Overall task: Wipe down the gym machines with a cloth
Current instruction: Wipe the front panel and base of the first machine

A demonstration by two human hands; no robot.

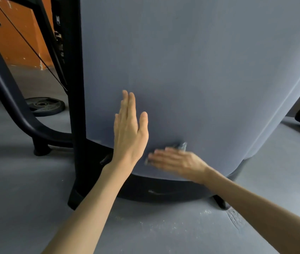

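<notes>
Left hand [129, 129] flat, fingers straight, holds nothing, bracing on grey machine shroud [200, 70]. Right hand [176, 160], blurred, fingers extended, presses cloth [183, 146] against shroud low, near base; probably mid-wipe.

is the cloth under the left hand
No, the small grey cloth sits under the right hand; the left hand lies bare on the blue-grey machine panel.

Grey floor [26, 180], orange wall [13, 39]
</notes>
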